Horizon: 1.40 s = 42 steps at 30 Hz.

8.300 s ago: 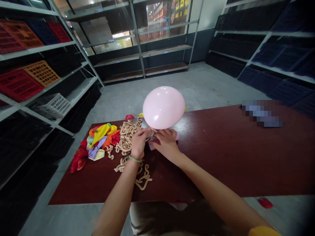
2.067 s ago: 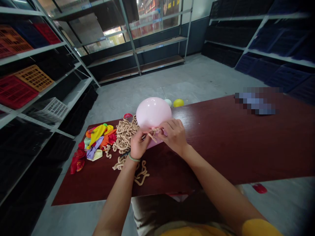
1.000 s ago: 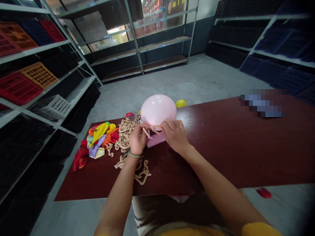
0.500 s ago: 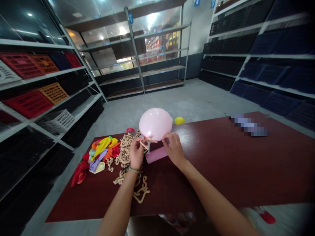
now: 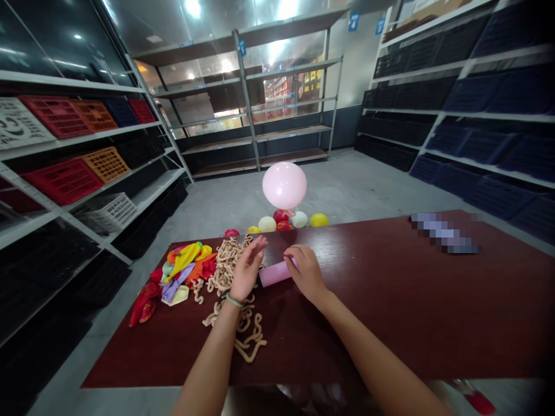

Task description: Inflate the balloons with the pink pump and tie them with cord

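Observation:
A round pink balloon (image 5: 284,185) floats free beyond the table's far edge, touching neither hand. My left hand (image 5: 249,267) is open, fingers pointing forward, beside a heap of tan curly pieces (image 5: 228,260). My right hand (image 5: 304,270) has its fingers bent and thumb near them over the end of a pink cylinder (image 5: 276,274); whether it grips anything is unclear. Flat balloons (image 5: 184,268) in yellow, red, orange and purple lie left of the heap. More tan pieces (image 5: 249,341) lie near my left wrist.
Inflated balloons, among them a yellow one (image 5: 319,219) and a white one (image 5: 267,224), sit past the far edge of the brown table (image 5: 390,300). A blurred object (image 5: 444,233) lies at the right. Shelves with crates (image 5: 56,115) stand around.
The pink balloon has left my hands and moved away, up and forward. My left hand has opened. More inflated balloons now show beyond the table.

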{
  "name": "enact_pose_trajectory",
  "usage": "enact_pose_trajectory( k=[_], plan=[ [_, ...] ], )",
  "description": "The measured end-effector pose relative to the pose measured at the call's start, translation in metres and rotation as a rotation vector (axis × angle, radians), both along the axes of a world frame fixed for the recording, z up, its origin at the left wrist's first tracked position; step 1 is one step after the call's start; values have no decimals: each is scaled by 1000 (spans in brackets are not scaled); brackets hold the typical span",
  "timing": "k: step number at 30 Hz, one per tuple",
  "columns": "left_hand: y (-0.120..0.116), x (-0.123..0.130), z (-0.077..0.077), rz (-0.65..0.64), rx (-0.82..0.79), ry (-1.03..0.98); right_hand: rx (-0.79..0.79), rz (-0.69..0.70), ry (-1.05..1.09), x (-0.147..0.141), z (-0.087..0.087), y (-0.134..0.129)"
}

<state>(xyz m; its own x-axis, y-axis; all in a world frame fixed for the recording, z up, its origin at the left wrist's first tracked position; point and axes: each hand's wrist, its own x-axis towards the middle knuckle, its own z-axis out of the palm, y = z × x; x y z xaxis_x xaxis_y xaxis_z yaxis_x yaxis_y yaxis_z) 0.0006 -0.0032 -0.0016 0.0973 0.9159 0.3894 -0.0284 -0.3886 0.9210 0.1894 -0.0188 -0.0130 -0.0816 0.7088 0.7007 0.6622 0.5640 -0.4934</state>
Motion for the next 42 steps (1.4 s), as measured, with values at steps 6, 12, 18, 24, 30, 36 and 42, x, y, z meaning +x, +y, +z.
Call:
enact_pose_trajectory(
  k=[6, 12, 18, 24, 30, 36, 42],
  plan=[
    [-3, 5, 1, 106, -73, -21, -15, 18, -63, 2, 0, 0],
    [-6, 3, -8, 275, 112, 217, -35, 83, -256, -1, -11, -2],
    [-4, -7, 6, 340, 210, 354, -57, 120, -319, -5, -19, -2],
    [-21, -37, 16, 410, 195, 554, -79, 164, -482, -3, -9, -7],
    [-68, -113, -8, 699, 28, 660, -138, 212, -605, 2, -9, -6],
    [-92, -180, -15, 1008, -79, 736, -110, 215, -642, -3, -11, -8],
    [-86, -194, -21, 1031, -202, 1014, -60, 193, -615, -5, -18, -7]
  ],
)
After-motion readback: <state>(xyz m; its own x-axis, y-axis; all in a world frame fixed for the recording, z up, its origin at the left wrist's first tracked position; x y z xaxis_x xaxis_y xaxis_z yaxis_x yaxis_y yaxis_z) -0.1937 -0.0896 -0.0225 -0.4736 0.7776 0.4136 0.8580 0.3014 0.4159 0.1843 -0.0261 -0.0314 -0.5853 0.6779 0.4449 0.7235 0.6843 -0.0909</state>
